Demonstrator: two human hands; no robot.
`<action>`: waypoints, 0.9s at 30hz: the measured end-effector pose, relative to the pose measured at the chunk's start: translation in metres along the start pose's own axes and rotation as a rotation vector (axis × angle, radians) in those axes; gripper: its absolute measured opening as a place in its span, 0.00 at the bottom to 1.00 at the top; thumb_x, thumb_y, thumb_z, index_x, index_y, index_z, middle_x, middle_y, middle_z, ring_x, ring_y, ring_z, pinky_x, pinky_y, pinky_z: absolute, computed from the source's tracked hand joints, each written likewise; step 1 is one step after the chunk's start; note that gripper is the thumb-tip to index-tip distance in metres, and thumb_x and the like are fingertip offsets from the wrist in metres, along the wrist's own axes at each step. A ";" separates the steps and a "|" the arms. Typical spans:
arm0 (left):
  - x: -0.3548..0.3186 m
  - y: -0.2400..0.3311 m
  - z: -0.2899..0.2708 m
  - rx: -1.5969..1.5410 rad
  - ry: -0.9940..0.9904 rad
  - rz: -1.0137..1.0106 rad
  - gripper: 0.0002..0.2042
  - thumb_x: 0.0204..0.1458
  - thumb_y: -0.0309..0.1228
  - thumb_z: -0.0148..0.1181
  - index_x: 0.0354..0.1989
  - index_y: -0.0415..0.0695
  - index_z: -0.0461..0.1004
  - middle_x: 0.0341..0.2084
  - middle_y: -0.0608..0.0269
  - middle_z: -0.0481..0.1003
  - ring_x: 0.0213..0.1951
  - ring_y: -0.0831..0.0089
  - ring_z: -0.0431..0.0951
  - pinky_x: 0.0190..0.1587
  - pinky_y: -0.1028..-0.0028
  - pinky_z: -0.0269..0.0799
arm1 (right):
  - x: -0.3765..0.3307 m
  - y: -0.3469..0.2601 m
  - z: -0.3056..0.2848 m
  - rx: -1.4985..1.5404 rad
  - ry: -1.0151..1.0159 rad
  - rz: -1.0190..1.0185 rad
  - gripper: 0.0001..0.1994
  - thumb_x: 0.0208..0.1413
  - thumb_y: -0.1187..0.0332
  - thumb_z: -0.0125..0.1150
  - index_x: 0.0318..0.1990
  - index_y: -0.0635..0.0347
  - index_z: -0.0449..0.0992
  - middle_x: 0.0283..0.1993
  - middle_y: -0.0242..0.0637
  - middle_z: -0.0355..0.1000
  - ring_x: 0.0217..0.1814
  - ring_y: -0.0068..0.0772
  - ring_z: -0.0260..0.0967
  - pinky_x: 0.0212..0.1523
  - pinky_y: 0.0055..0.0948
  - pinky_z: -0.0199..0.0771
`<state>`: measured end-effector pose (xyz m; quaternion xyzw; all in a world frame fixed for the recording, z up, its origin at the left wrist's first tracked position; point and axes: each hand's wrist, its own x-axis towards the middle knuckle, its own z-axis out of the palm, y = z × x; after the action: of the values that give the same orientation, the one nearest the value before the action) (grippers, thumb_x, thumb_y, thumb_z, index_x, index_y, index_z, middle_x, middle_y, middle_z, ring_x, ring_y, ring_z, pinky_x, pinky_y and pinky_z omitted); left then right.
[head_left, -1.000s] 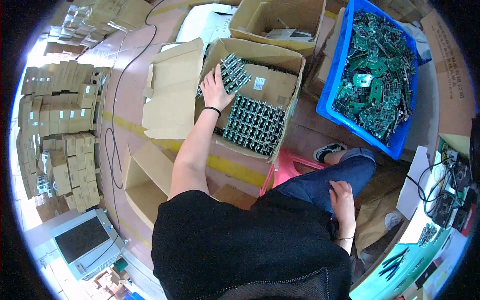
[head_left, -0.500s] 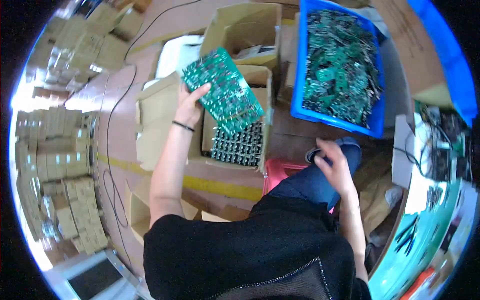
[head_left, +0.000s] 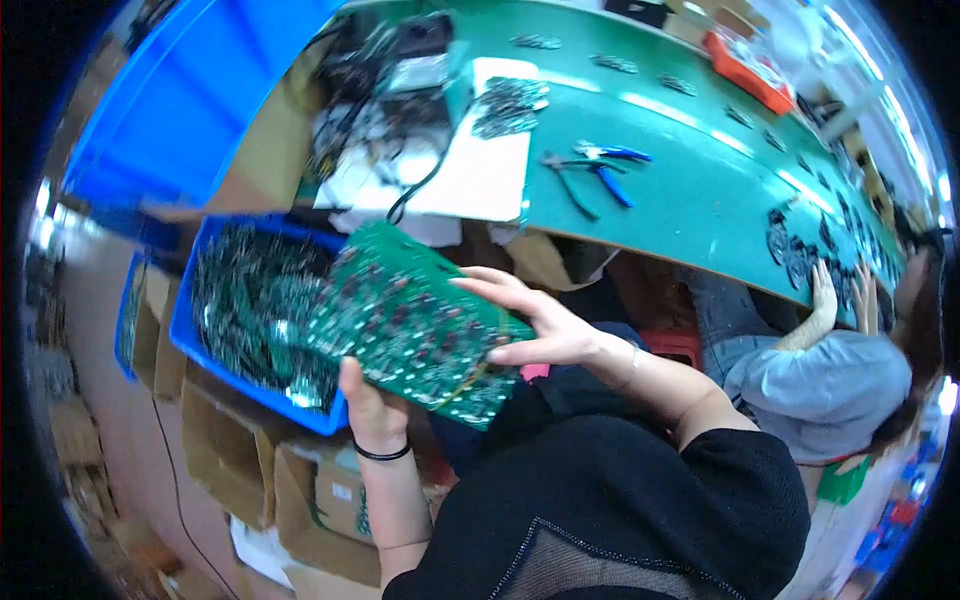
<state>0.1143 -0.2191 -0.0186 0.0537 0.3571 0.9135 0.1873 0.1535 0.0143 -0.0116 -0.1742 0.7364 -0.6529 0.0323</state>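
Note:
A large green circuit board point(head_left: 410, 330), dense with small components, is held in front of my body, slightly blurred. My left hand point(head_left: 375, 408) grips its lower left edge, the thumb on top and the other fingers hidden beneath. At the board's right side, my right hand point(head_left: 545, 325) has its fingers and thumb spread over the edge; the thumb reaches onto the face. Behind the board's left end stands a blue bin point(head_left: 262, 385) heaped with green circuit boards point(head_left: 265, 310).
A green-topped workbench point(head_left: 640, 130) runs across the far side. On it lie pliers point(head_left: 600, 165), small boards point(head_left: 510, 107) on a white sheet and an orange tray point(head_left: 750, 75). A co-worker in grey point(head_left: 820, 390) sits at the right. Cardboard boxes point(head_left: 230, 450) stand left.
My view has swung right toward the workbench. The circuit board has come from above the open box to in front of me, and my right hand has reached it.

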 end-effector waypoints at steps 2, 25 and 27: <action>0.038 -0.020 0.036 0.074 -0.124 -0.116 0.32 0.53 0.39 0.57 0.63 0.42 0.52 0.55 0.57 0.64 0.56 0.63 0.67 0.58 0.64 0.63 | -0.038 0.001 -0.033 0.021 0.230 -0.025 0.38 0.45 0.60 0.65 0.64 0.59 0.58 0.68 0.49 0.50 0.72 0.42 0.42 0.68 0.37 0.42; 0.255 -0.294 0.270 0.472 -0.481 -0.655 0.48 0.48 0.45 0.64 0.66 0.31 0.39 0.62 0.40 0.44 0.65 0.59 0.46 0.63 0.65 0.52 | -0.135 0.003 -0.241 0.495 1.316 0.065 0.30 0.54 0.74 0.53 0.64 0.69 0.53 0.60 0.43 0.61 0.61 0.30 0.59 0.63 0.29 0.56; 0.256 -0.281 0.271 0.520 -0.556 -0.655 0.43 0.52 0.46 0.59 0.65 0.33 0.41 0.62 0.44 0.51 0.63 0.60 0.54 0.63 0.63 0.52 | -0.135 -0.003 -0.236 -0.077 1.550 0.132 0.30 0.50 0.73 0.53 0.63 0.69 0.57 0.61 0.45 0.59 0.63 0.32 0.55 0.61 0.29 0.55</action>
<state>0.0262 0.2388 -0.0165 0.2251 0.5078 0.6387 0.5325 0.2154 0.2788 0.0017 0.3753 0.5799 -0.5589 -0.4589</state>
